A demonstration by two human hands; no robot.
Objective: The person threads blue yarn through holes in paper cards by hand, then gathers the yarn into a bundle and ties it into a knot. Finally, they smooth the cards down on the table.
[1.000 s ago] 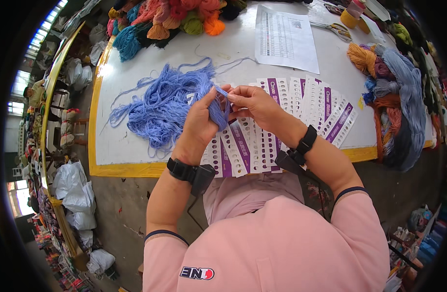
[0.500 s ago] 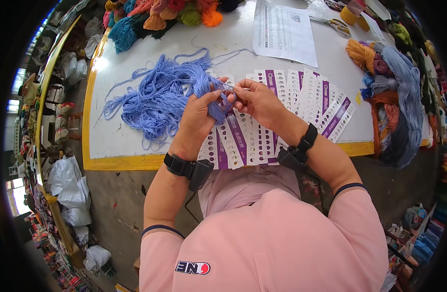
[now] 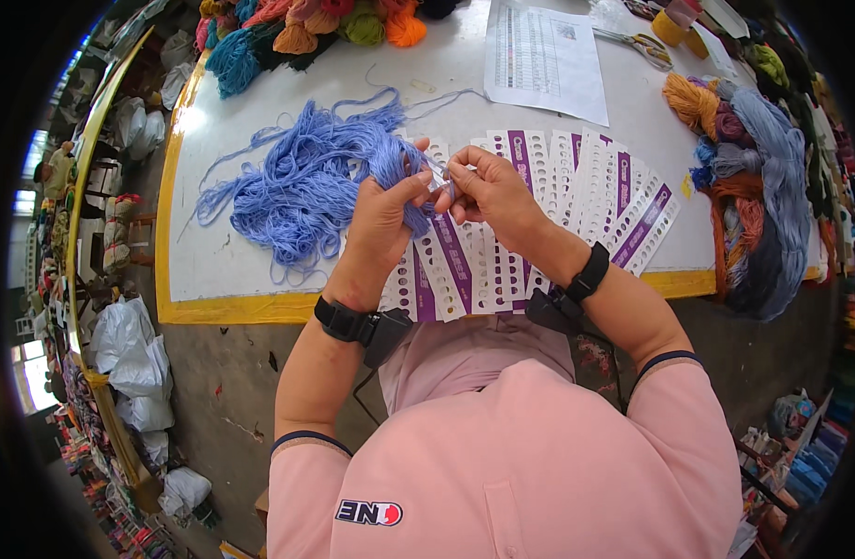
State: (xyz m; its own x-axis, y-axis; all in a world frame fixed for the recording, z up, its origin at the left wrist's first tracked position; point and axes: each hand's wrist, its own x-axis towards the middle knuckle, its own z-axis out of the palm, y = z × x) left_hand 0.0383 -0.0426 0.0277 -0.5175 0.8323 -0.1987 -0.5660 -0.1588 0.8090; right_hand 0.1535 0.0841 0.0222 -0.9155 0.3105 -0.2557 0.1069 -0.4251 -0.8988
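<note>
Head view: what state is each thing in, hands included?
Blue thread: loose, tangled, partly held
Left hand: closed around blue thread
Right hand: pinching blue thread
Punched cards: fanned out, overlapping
Printed sheet: lying flat
Scissors: lying down, blade opening unclear
Right-side hanks: bunched, hanging over the edge
Upper hanks: bunched together

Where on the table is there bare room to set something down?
The near left table corner, between blue yarn and yellow edging; between the sheet and right-hand yarn. Beyond the blue yarn, left of the sheet, is mostly bare. Crowded: front middle, under fanned cards.
</note>
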